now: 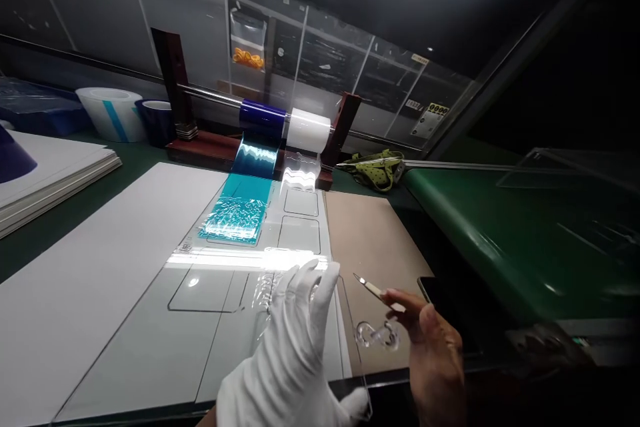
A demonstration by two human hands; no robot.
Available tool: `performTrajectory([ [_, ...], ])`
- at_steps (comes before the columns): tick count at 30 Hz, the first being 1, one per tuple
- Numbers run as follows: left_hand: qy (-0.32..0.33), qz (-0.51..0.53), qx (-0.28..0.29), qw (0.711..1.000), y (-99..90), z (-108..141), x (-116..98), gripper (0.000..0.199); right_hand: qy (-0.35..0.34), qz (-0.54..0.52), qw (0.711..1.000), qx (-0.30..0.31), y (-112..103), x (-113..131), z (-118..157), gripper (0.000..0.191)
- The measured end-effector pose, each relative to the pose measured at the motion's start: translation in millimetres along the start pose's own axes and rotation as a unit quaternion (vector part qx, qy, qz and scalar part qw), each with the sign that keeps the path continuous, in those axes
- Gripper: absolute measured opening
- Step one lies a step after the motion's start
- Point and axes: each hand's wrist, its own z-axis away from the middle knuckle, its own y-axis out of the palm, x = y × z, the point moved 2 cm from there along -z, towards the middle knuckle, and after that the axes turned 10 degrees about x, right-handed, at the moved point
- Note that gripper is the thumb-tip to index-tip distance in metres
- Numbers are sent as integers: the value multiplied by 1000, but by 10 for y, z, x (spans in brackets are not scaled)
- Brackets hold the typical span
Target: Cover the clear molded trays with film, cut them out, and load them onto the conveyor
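Observation:
My left hand (pixel 295 340), in a white glove, holds a thin clear plate (pixel 350 333) by its edges, tilted above the work surface. A clear looped shape (pixel 377 335) shows by the plate's right side. Bare, my right hand (pixel 433 340) is closed round a small craft knife (pixel 367 285), its blade pointing up and left. Beyond the left hand lies a glass sheet (pixel 150 353) with dark outlined rectangles. A teal film strip (pixel 237 207) runs down onto it from a blue roll (pixel 263 119), beside a clear strip from a white roll (pixel 309 130).
A dark red wooden stand (pixel 205 147) carries the rolls on a metal rod. Brown board (pixel 373 233) lies right of the glass, with a dark phone-like object at its edge. Farther right is a green belt (pixel 500 233); stacked white sheets (pixel 55 173) are at left.

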Motion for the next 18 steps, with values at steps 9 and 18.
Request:
performTrajectory([
  [9,-42,-123,120,984,-21,-145,-168,102,107,120,981,105,156,-22,168,42],
  [18,-14,-252,186,950,176,-110,-247,76,-216,546,803,98,282,97,238,36],
])
